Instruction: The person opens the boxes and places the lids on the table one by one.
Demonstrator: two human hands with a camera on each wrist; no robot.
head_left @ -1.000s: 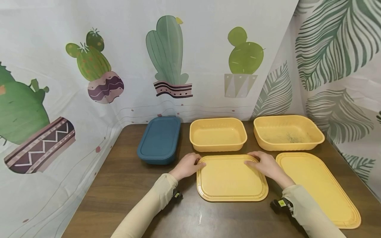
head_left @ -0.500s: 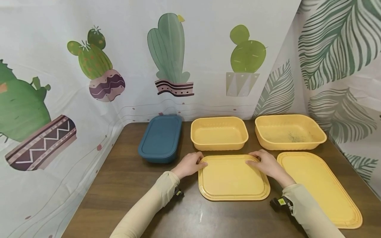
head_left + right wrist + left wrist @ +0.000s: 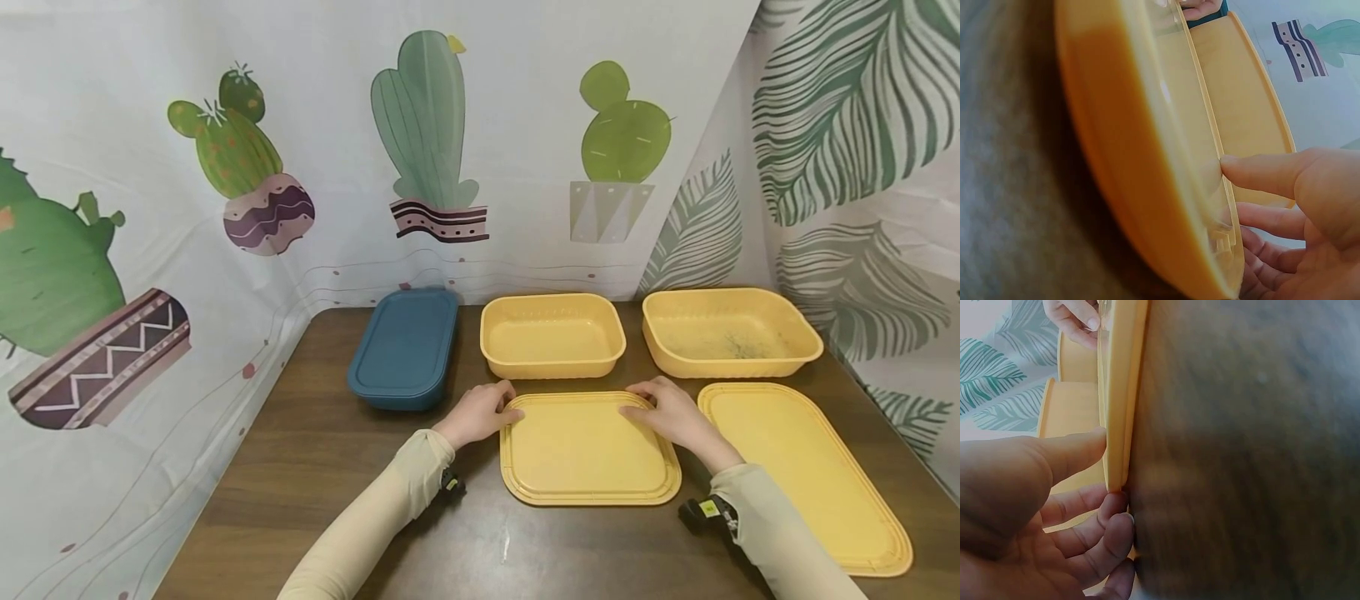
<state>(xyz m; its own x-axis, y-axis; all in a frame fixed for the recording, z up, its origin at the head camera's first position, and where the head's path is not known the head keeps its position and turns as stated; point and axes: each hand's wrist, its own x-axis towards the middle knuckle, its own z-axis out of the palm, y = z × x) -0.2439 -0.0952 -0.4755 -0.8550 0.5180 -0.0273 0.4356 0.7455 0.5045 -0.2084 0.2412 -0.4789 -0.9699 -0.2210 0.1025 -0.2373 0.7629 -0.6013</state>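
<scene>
A rounded rectangular yellow lid [image 3: 588, 450] lies in front of the smaller yellow container [image 3: 552, 337]. My left hand [image 3: 476, 415] pinches its far left corner; in the left wrist view the thumb rests on the upper face and curled fingers [image 3: 1085, 534] meet the edge from below. At the far right corner my right hand [image 3: 678, 414] grips the same lid, thumb [image 3: 1260, 172] over the rim in the right wrist view and the other fingers behind it. The lid's near edge fills much of the right wrist view, blurred.
A blue lidded box [image 3: 403, 350] stands at the back left. At the back right is a larger yellow container [image 3: 731, 333] with dark specks inside. A longer yellow lid [image 3: 810, 475] lies in front of it, partly under my right sleeve. Patterned cloth [image 3: 517, 150] hangs behind the brown table [image 3: 315, 492].
The head view has shifted very slightly. Both hands keep the same hold on the lid, and the containers have not moved.
</scene>
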